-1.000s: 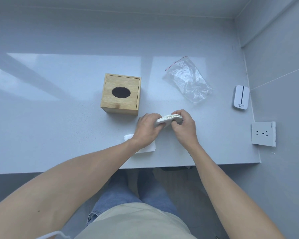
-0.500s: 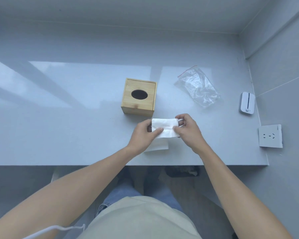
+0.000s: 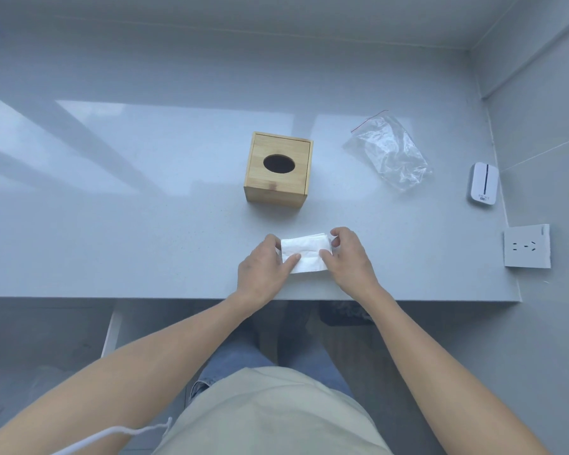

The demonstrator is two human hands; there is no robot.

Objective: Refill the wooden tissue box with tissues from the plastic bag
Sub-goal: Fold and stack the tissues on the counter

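Note:
A wooden tissue box (image 3: 278,172) with a dark oval hole in its lid stands in the middle of the grey counter (image 3: 145,224). To its right lies a crumpled clear plastic bag (image 3: 389,152) with a red seal strip; it looks empty. Near the counter's front edge a white stack of folded tissues (image 3: 306,252) lies flat. My left hand (image 3: 263,270) grips its left side and my right hand (image 3: 350,257) grips its right side, thumbs on top.
A small white device (image 3: 482,186) lies at the counter's right end. A white wall socket (image 3: 526,246) is mounted on the right wall. The counter's front edge runs just below my wrists. My legs are under the counter.
The tissues, held edge-up between both hands a second ago, have been turned flat and lowered onto the counter over the tissue that lay there. The camera view has shifted.

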